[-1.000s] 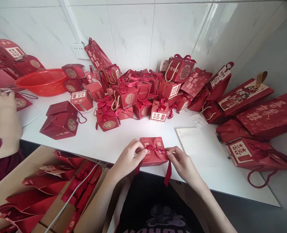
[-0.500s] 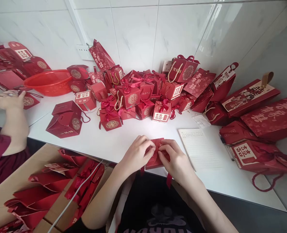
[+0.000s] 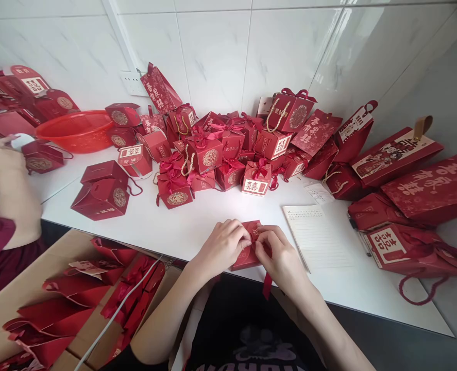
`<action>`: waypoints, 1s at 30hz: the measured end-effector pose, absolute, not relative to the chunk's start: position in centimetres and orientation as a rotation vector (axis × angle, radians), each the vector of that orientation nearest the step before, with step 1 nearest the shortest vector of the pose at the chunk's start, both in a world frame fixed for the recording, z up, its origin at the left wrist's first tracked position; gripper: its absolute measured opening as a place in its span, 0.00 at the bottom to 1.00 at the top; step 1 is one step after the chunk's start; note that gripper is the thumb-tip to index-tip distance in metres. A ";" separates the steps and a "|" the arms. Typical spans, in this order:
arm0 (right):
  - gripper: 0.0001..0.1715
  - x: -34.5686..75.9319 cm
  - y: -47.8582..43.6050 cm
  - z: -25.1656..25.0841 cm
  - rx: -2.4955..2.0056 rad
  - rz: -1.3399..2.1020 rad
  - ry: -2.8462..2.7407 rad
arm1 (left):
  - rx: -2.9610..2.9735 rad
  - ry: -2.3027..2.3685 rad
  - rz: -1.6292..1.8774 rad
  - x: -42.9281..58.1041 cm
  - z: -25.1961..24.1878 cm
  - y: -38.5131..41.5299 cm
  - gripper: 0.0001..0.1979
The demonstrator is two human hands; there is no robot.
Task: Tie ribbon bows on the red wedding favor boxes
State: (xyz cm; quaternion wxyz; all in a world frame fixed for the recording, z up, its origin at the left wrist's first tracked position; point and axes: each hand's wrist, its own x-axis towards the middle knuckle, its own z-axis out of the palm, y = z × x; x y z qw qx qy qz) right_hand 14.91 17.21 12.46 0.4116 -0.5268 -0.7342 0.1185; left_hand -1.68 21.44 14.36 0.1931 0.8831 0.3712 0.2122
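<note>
White tiles (image 3: 213, 46) back the table (image 3: 197, 216), where the red box (image 3: 243, 262) sits near my side, probably for easy reach; my left grip (image 3: 225, 243) and right grip (image 3: 279, 253) pinch its ribbon (image 3: 267, 286) over the top, likely so it won't slip

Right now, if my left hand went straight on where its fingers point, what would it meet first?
Most likely your right hand, which faces your left hand over the red box, though one view leaves their exact depth unclear.
</note>
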 end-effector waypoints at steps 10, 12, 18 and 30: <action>0.04 15.0 17.3 12.6 -1.326 0.311 -1.877 | 2.233 1.057 0.586 -1.6 14.7 21.2 0.08; 0.06 15.0 17.3 12.6 -1.323 0.297 -1.898 | 2.199 1.055 0.593 -1.6 14.9 21.2 0.09; 0.08 14.6 17.1 12.0 -1.308 0.241 -1.812 | 2.113 1.061 0.590 -1.7 15.1 21.2 0.08; 0.08 14.2 16.9 12.1 -1.358 0.255 -1.802 | 2.025 1.057 0.638 -1.7 14.7 21.0 0.06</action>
